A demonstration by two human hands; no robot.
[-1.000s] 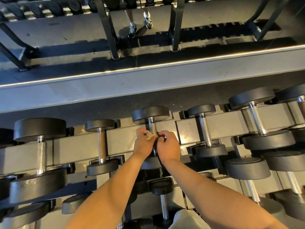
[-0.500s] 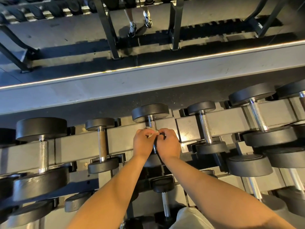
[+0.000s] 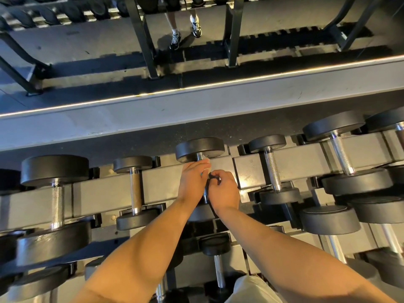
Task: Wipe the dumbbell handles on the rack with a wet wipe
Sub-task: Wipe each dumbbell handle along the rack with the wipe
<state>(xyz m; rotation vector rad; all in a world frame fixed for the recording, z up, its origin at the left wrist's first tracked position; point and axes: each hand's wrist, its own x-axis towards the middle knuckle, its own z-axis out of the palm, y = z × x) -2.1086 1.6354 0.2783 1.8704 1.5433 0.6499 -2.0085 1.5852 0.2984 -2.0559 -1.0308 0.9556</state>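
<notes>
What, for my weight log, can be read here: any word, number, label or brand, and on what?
No text is readable.
On dumbbell heads: no numbers visible from above.
On rack beam: only glare.
On wet wipe in left hand: no print shows.
On small dark item pinched by right hand: too small to tell.

Forearms bare; pale beige garment below.
</notes>
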